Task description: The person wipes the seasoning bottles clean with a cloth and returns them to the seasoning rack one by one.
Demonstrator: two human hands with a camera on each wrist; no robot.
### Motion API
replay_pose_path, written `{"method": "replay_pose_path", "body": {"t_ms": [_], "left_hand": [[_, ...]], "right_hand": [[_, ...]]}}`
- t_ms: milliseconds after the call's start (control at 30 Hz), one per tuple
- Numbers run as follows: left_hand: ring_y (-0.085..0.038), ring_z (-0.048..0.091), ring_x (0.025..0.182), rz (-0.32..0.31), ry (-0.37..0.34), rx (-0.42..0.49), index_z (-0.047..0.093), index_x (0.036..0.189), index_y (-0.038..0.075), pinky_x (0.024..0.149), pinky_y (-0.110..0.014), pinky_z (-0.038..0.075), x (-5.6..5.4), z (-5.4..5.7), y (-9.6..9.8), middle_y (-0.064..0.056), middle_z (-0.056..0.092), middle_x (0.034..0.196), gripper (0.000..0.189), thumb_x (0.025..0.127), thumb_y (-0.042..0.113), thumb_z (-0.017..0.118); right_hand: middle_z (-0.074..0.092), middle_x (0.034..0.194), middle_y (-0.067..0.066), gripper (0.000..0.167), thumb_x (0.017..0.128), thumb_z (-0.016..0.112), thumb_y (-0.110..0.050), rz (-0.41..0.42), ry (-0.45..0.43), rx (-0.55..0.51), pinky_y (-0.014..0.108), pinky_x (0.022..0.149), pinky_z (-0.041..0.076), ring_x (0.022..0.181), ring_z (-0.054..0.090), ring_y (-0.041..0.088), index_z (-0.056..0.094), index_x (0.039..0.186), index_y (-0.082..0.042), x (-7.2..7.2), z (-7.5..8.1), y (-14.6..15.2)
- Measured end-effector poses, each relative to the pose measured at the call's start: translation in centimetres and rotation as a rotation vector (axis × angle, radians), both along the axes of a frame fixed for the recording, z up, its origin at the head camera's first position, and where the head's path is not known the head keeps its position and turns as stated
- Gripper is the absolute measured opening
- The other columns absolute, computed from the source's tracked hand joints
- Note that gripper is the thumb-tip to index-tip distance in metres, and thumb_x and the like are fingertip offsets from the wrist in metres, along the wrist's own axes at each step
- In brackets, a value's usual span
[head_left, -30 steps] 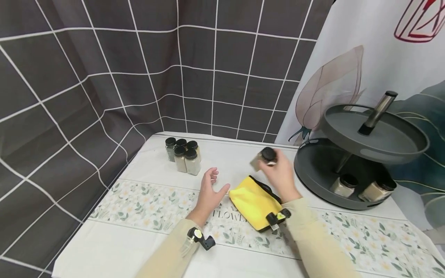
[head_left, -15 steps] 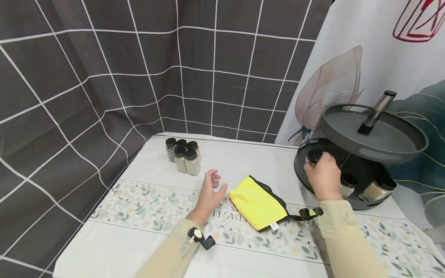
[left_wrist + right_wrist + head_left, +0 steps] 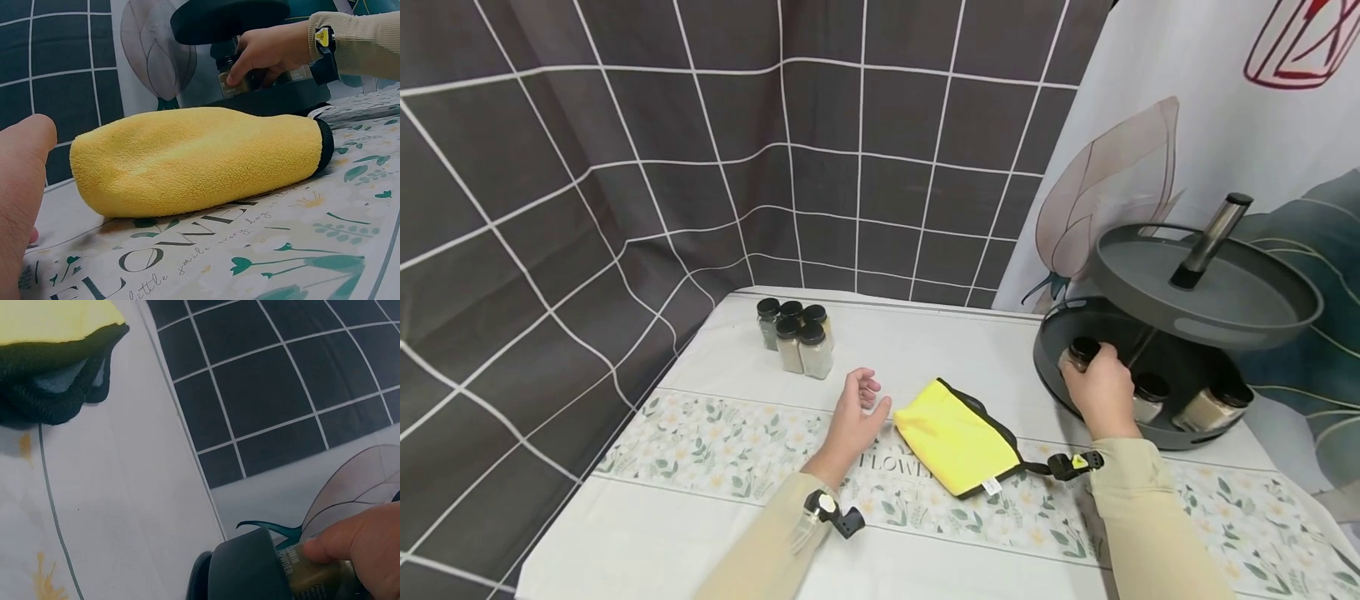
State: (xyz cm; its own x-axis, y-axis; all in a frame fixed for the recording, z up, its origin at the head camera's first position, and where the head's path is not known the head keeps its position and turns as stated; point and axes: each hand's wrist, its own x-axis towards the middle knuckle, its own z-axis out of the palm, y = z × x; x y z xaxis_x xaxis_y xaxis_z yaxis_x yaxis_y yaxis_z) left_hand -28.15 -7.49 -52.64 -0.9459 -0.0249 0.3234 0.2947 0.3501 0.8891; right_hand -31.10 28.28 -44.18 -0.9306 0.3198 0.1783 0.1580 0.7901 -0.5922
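Right hand (image 3: 1101, 392) grips the jar (image 3: 1078, 356) at the lower tray's (image 3: 1097, 313) left side, base contact hidden; it looks rigid, probably light, smooth and breakable, so best held by the body below the lid (image 3: 1084, 346); left hand (image 3: 853, 421) holds nothing, fingers loosely curved.

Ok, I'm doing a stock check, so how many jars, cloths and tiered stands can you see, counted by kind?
Black-lidded jars: 8 (5 on the table, 2 on the lower tier, and 1 jar in the right hand)
Yellow cloth: 1
Two-tier stand: 1
Total: 10
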Motion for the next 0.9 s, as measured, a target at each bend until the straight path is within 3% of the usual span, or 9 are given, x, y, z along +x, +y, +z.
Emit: {"method": "replay_pose_path", "body": {"t_ms": [233, 433, 700, 900], "left_hand": [[-0.024, 0.057, 0.095, -0.004, -0.021, -0.004, 0.045, 0.131, 0.001, 0.085, -0.033, 0.053, 0.4, 0.3, 0.0, -0.009, 0.058, 0.108, 0.046, 0.091, 0.008, 0.066], [-0.021, 0.057, 0.093, -0.007, -0.027, 0.001, 0.045, 0.13, 0.005, 0.084, -0.032, 0.054, 0.4, 0.6, 0.0, -0.009, 0.059, 0.108, 0.043, 0.092, 0.01, 0.065], [-0.018, 0.057, 0.093, 0.005, -0.061, 0.004, 0.046, 0.13, 0.006, 0.084, -0.03, 0.052, 0.4, 0.5, 0.1, -0.007, 0.058, 0.108, 0.042, 0.092, 0.009, 0.065], [-0.017, 0.056, 0.091, 0.019, -0.076, 0.021, 0.047, 0.129, 0.005, 0.083, -0.029, 0.052, 0.5, 0.6, 0.1, -0.008, 0.059, 0.107, 0.041, 0.092, 0.008, 0.065]], "right_hand": [[0.043, 0.135, 0.045, 0.073, 0.099, 0.057, -0.028, 0.022, -0.073, -0.045, 0.072, 0.095, 0.042, 0.12, 0.044, 0.063, 0.024, 0.149, 0.014, 0.5, 0.0, 0.5], [0.038, 0.139, 0.045, 0.078, 0.102, 0.057, -0.033, 0.141, -0.104, -0.043, 0.072, 0.094, 0.041, 0.122, 0.041, 0.062, 0.02, 0.151, 0.014, 1.7, 0.1, 2.6], [0.045, 0.122, 0.036, 0.083, 0.102, 0.057, -0.039, 0.287, -0.138, -0.031, 0.061, 0.078, 0.047, 0.105, 0.05, 0.05, 0.017, 0.15, 0.016, 3.7, -0.2, 7.0], [0.029, 0.142, 0.045, 0.1, 0.097, 0.063, -0.047, 0.306, -0.213, -0.088, 0.069, 0.089, 0.045, 0.122, 0.039, 0.058, 0.008, 0.154, 0.014, 4.1, 0.2, 9.5]]}}
